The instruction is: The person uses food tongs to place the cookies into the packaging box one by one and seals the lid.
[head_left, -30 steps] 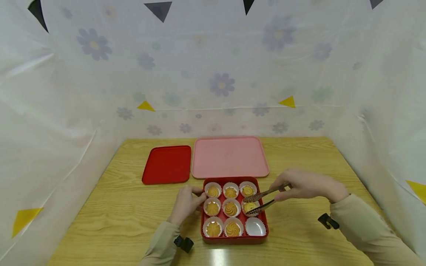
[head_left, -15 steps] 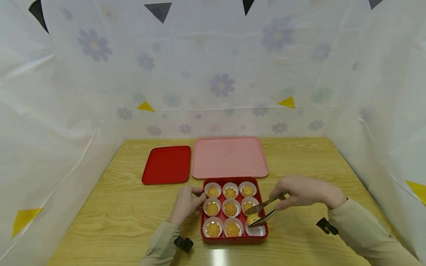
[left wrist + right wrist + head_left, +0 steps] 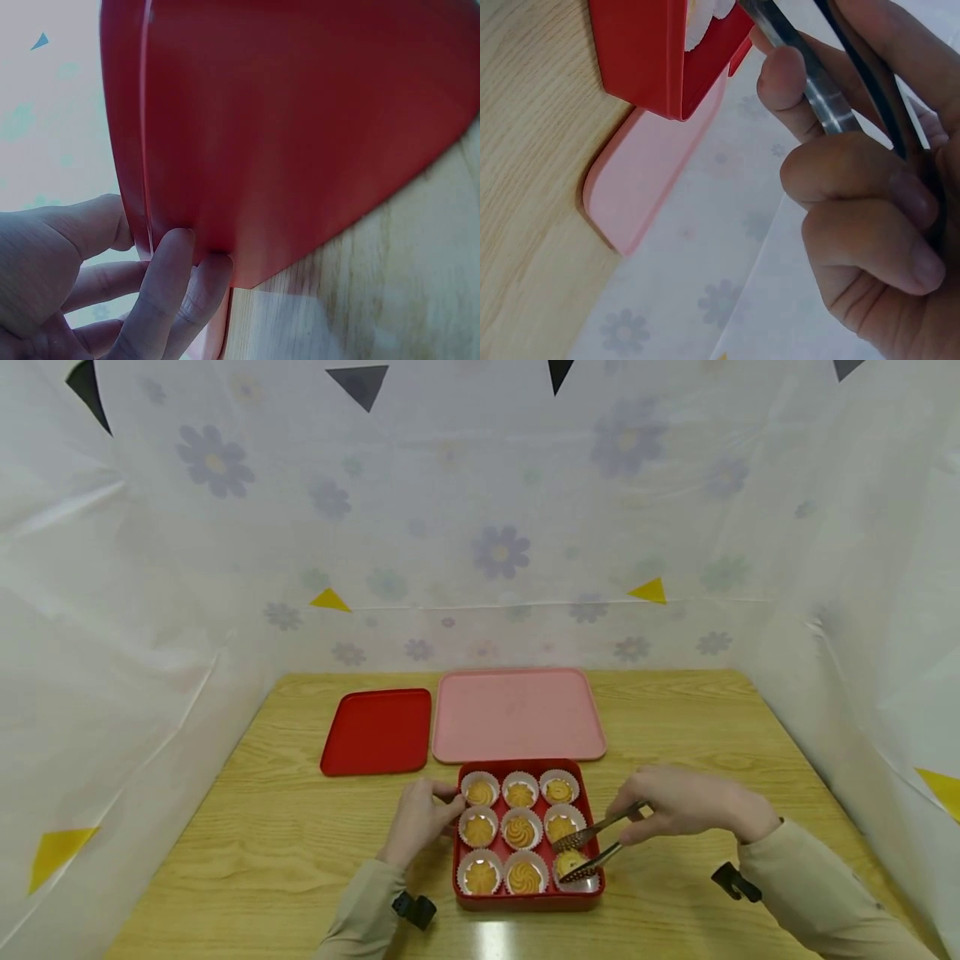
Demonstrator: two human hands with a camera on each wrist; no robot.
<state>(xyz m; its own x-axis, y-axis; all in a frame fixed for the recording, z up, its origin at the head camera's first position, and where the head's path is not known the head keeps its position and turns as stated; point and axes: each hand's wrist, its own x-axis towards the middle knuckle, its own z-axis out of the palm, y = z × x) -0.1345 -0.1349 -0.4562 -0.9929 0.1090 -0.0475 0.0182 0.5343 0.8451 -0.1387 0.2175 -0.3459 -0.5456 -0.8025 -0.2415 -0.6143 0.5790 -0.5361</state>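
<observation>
A square red box [image 3: 528, 902] stands on the table, holding rows of piped cookies in white paper cups. My left hand [image 3: 420, 822] grips its left wall; in the left wrist view the thumb lies at the rim and fingertips press the outer red wall [image 3: 300, 112]. On the right, my right hand [image 3: 678, 802] holds metal tongs [image 3: 576, 839], fingers curled round the handles in the right wrist view. The tong tips straddle a pale round cookie [image 3: 570, 862] in the near right paper cup [image 3: 587, 885]. Whether both tips touch it, I cannot tell.
Behind the box lies a pink tray [image 3: 517, 714], close to its far edge. A red tray [image 3: 377, 732] is left of that. The wooden table [image 3: 285, 860] is bounded by a flower-print sheet [image 3: 495, 493] at the back and sides.
The tongs have come toward me, carrying the cookie from above the middle right cup down into the near right cup. The tips now stand slightly further apart. My left hand stays put.
</observation>
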